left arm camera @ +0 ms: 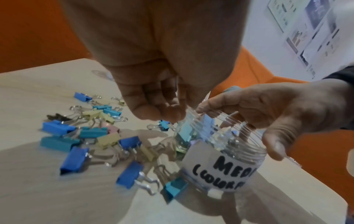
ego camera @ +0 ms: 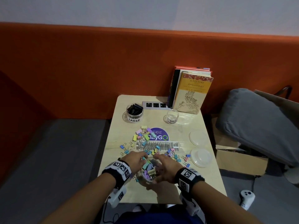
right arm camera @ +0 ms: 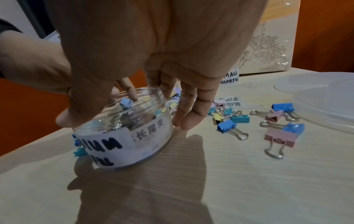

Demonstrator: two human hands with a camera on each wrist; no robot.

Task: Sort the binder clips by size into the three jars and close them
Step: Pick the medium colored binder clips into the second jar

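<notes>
The clear jar labelled medium colourful (ego camera: 149,172) (left arm camera: 220,166) (right arm camera: 122,136) stands near the table's front edge, open, with several pastel binder clips inside. My right hand (ego camera: 161,167) (left arm camera: 268,115) (right arm camera: 107,72) grips its rim, thumb on the near side and fingers on the far side. My left hand (ego camera: 140,158) (left arm camera: 164,112) hovers over the mouth with fingertips dipping in; I see no clip between them. Loose coloured clips (ego camera: 145,139) (left arm camera: 76,136) (right arm camera: 277,133) lie scattered around. The large jar (ego camera: 134,113) holds black clips. The small jar (ego camera: 172,116) looks empty.
Two clear lids (ego camera: 198,137) (ego camera: 201,157) lie at the table's right side. Books (ego camera: 192,92) stand at the back beside a socket strip (ego camera: 155,105). A purple sticker (ego camera: 159,135) is under some clips. A grey cushion (ego camera: 258,120) lies to the right.
</notes>
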